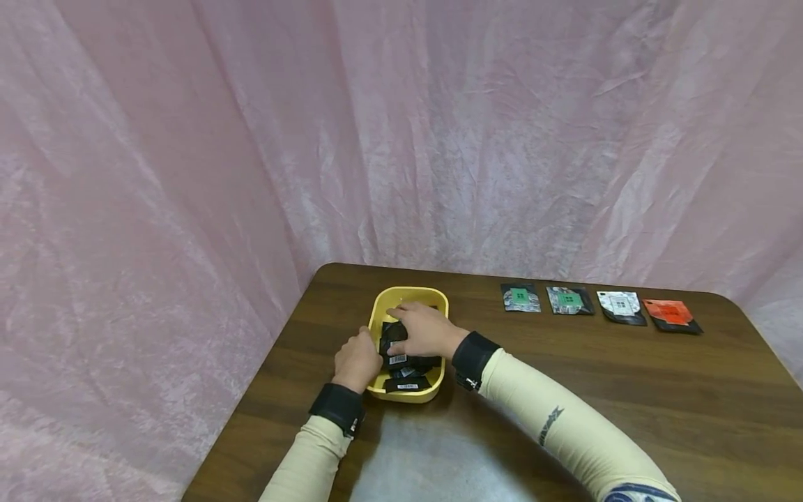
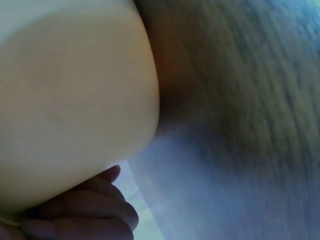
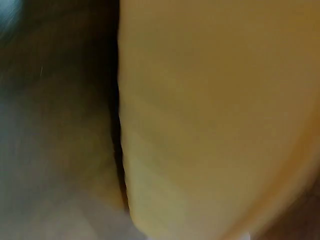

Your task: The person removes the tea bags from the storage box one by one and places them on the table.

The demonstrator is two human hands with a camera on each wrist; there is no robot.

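A yellow tub (image 1: 439, 301) on a dark brown wood-grain table (image 1: 627, 390), filled with black sachets (image 1: 401, 362) bearing white barcode labels. Four more packets in a row: green on black (image 1: 520, 298), green on grey-black (image 1: 568, 300), white on black (image 1: 621, 307), red-orange (image 1: 670, 314). Cream sleeves, black wristbands, pink crinkled curtain (image 1: 188, 139) behind

Both arms reach forward in cream sleeves, black bands at the wrists; left hand (image 1: 356, 360) curled, right hand (image 1: 423, 329) flat, fingers spread forward
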